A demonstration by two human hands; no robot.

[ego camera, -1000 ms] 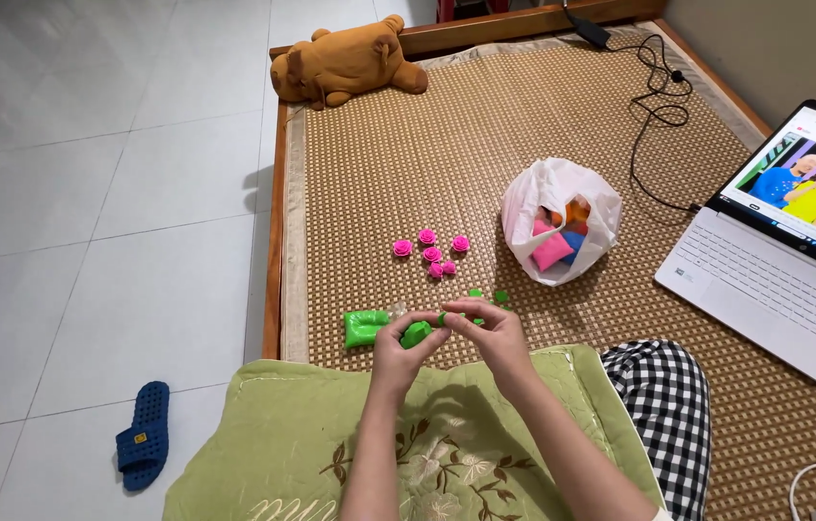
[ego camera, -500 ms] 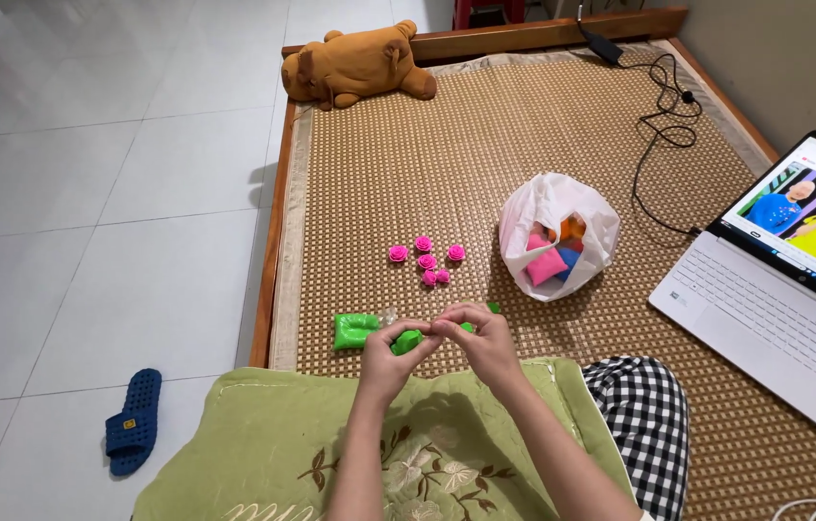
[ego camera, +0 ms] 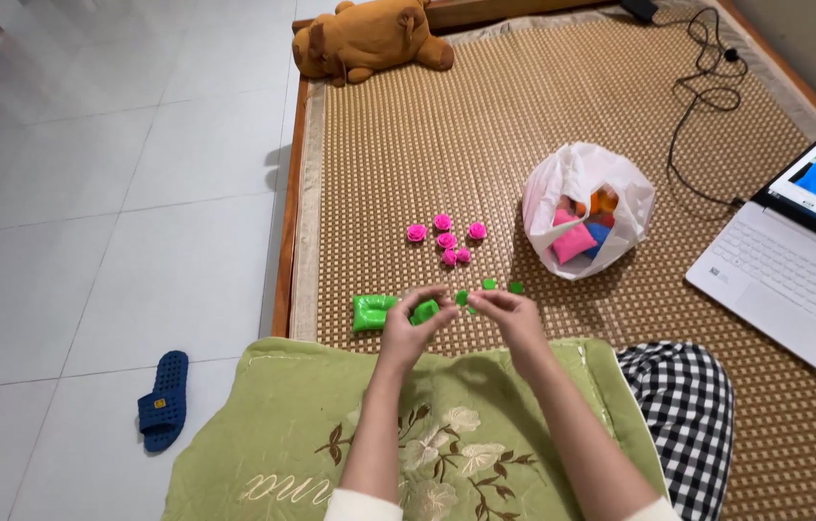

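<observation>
My left hand [ego camera: 408, 323] and my right hand [ego camera: 506, 314] meet over the woven mat, just past a green pillow [ego camera: 398, 434]. Between the fingertips of both hands is a small piece of green modelling clay [ego camera: 462, 298]. A larger lump of green clay [ego camera: 424, 311] sits against my left hand, beside a green clay wrapper [ego camera: 370, 312]. Two small green bits [ego camera: 503, 286] lie just beyond my right hand. Several pink clay roses [ego camera: 447, 238] rest farther out on the mat.
A white plastic bag [ego camera: 586, 207] with coloured clay packs stands to the right of the roses. An open white laptop [ego camera: 803, 260] is at the right edge, a black cable [ego camera: 702, 92] behind it. A brown plush toy [ego camera: 369, 39] lies at the far end; a blue slipper [ego camera: 162, 400] is on the tiled floor.
My view has tilted down and shifted, so everything sits higher in the frame. Both hands stay together on the small green clay piece in the same place.
</observation>
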